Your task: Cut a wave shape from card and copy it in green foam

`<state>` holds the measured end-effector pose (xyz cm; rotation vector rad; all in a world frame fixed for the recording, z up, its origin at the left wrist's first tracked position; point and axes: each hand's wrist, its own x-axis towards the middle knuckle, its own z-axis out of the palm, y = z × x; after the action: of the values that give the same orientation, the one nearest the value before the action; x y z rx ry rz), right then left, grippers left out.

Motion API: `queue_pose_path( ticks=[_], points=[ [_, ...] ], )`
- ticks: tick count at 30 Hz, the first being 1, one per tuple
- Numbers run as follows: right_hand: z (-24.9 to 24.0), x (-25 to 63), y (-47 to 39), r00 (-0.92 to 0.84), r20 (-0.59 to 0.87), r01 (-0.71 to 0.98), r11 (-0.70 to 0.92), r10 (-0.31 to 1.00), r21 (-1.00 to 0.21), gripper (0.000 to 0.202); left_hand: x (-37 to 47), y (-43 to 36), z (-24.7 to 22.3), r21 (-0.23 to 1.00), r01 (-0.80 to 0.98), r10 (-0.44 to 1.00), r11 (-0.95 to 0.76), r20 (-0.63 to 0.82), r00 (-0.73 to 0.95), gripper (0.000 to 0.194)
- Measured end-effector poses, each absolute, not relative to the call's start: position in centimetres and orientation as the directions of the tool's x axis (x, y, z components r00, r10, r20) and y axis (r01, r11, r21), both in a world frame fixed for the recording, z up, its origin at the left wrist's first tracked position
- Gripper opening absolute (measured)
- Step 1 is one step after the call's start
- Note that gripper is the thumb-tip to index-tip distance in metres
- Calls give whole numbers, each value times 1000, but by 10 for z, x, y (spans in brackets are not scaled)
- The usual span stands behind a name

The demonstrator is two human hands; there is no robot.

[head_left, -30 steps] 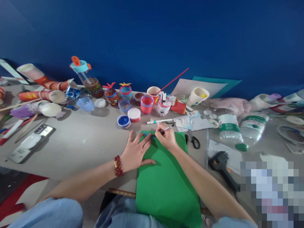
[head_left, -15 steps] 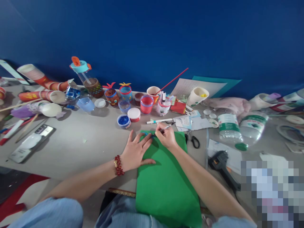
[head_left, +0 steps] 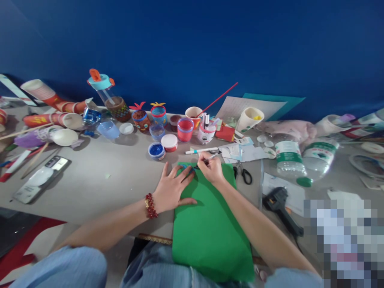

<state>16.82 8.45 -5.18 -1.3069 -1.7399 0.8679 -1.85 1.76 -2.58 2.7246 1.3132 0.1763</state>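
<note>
A large green sheet (head_left: 207, 236) lies over the table's front edge, its lower part hanging toward my lap. My left hand (head_left: 172, 186) rests with spread fingers on its upper left part, over a small blue piece (head_left: 185, 166) that the fingers partly cover. In my right hand (head_left: 210, 168) is a pen (head_left: 212, 156), its dark tip near the blue piece at the sheet's top edge. What the tip has drawn is too small to tell.
Open blue paint (head_left: 156, 150), a white-lidded jar (head_left: 169, 142) and a marker (head_left: 196, 151) lie beyond the sheet. Black-handled scissors (head_left: 247, 176) and a glue gun (head_left: 282, 210) are at right, a phone (head_left: 40, 180) at left. Bottles (head_left: 289, 156) and cups stand farther back.
My right hand has shifted very slightly, with the pen still in it. The left hand stays spread on the sheet. The whole view has moved a little.
</note>
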Motion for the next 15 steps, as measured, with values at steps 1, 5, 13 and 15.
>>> queue_pose_path(
  ticks=[1,5,13,15],
  points=[
    [-51,168,85,-166,181,437,237,969,-868,15,-19,17,-26,152,770,783,-620,55,620,84],
    [-49,168,85,-150,201,453,248,968,-856,15,-18,17,-26,143,774,786,-617,59,615,84],
    [-48,170,87,-101,224,444,245,969,-862,16,-18,17,-25,121,777,787,-617,67,614,84],
    [-48,170,87,-100,225,447,246,969,-860,15,-18,17,-25,131,777,787,-615,59,614,84]
  ],
)
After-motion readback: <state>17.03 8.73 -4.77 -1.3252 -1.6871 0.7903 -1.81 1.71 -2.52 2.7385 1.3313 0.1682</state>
